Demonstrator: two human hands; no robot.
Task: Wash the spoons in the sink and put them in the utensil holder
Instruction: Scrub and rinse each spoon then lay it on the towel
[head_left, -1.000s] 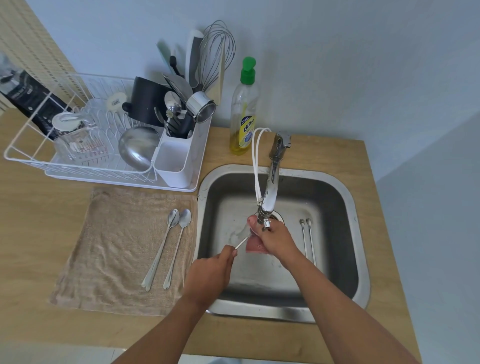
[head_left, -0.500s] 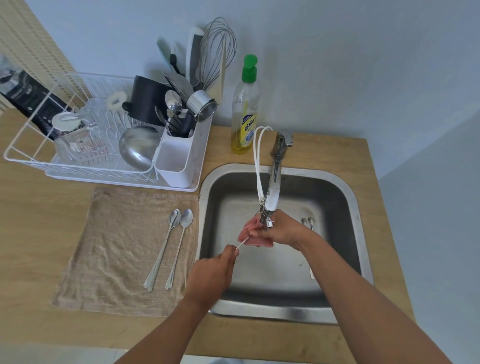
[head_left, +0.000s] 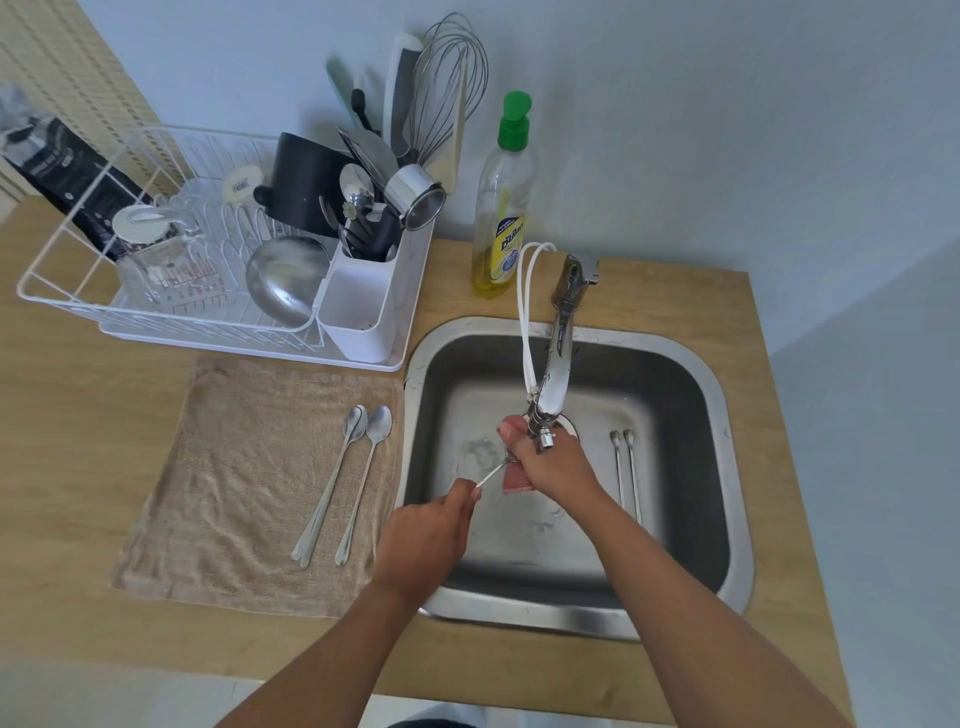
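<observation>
Sink (head_left: 727, 415): hands (left (head_left: 423, 540) gripping spoon (head_left: 492, 474), right (head_left: 553, 465) gripping sponge (head_left: 516, 480)) nearer than before

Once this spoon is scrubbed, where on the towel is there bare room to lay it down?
The towel is bare left of the two spoons, out to its left edge, with a narrower strip between them and the sink. The utensil holder is crowded at the back; its front compartment looks free.

Soft daylight is falling across the pale blue-grey wall (head_left: 701, 130) standing behind the light wooden countertop (head_left: 78, 493).
</observation>
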